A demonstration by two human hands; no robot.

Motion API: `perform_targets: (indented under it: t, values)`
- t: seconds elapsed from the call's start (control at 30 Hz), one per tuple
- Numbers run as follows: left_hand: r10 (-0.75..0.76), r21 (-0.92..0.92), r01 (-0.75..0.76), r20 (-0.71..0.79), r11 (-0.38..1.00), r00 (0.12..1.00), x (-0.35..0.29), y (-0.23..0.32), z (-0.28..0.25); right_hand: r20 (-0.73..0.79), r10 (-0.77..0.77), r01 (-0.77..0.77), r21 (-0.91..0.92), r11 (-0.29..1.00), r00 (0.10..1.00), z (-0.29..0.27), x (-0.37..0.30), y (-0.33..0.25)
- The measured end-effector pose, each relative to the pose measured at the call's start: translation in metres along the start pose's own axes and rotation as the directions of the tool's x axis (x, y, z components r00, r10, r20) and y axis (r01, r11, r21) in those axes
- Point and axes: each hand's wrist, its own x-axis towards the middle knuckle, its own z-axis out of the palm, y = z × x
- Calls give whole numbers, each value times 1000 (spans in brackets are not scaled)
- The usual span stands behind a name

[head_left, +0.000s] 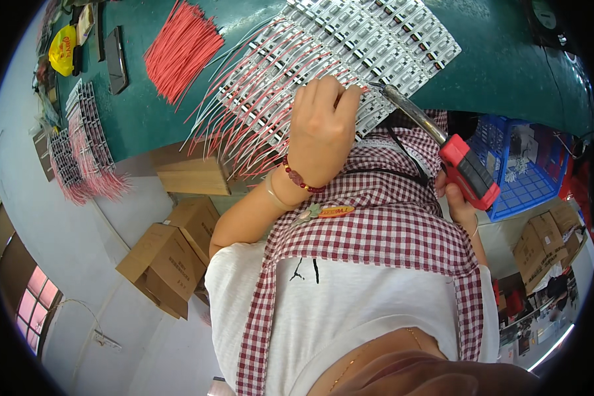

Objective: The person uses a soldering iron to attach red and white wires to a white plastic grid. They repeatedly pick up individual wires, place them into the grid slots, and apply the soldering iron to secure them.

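soldering step in hand: left hand (320,129) pressed open on the wired board panel (350,53); right hand (457,198) clenched round the soldering iron (442,142) — next, likely tip onto a joint.

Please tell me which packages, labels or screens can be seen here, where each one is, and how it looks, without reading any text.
Brown cardboard boxes: floor, left of the person, rectangular, flaps partly open.
More brown cardboard boxes: floor, lower right.
Yellow plastic bag: green table's far left, crumpled.
Dark flat phone: beside it, screen off.
Oval orange-yellow badge: on the checked apron.
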Motion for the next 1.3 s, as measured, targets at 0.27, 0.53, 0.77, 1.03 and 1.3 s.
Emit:
perform_targets:
  t: [0.27,0.53,0.77,1.03,1.3]
  values:
    - [11,11,-10,-20,1000,1000,-2,0,3,-1,-53,51,-269,962,999,-4,0,10]
    - [-15,30,17,-59,999,998,-1,2,3,-30,-32,30,-59,998,999,1,3,-2]
    - [-8,42,10,-46,999,999,0,2,3,-8,-54,51,-217,975,999,-2,0,8]
    - [15,52,-12,-68,999,998,-4,1,4,-8,-138,128,-312,941,990,-5,-1,11]
    - [5,48,-3,-49,999,999,-1,3,4,-22,-90,84,-190,978,996,-4,0,4]
